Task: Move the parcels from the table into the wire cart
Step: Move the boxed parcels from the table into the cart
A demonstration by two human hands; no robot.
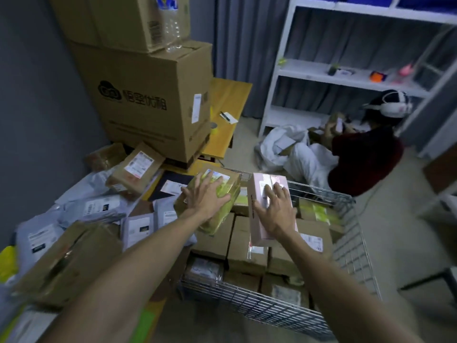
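Two bare arms stretch forward from low in the room, both hands palm-down over parcels at the wire cart (353, 246). One left hand (205, 196) lies on one yellow-green taped parcel (223, 178), fingers straight and spread across its top, thumb out to the side, pressing rather than clasping. That parcel sits tilted at the cart's left edge, just where it meets the desk (230, 100). One right hand (277, 209) rests the same way on one pink box (258, 231), fingers splayed flat, not curled round it. The pink box leans on the brown cartons (247, 246) already packed inside the cart; I cannot count those surely, as they overlap.

Beside the left arm the desk carries a heap of grey mailer bags (99, 206) and brown parcels. Two large cartons (148, 102) stand stacked behind them, with one clear bottle (173, 28) on the lower one. One other person (358, 154) crouches on the floor by one white shelf unit (346, 75).
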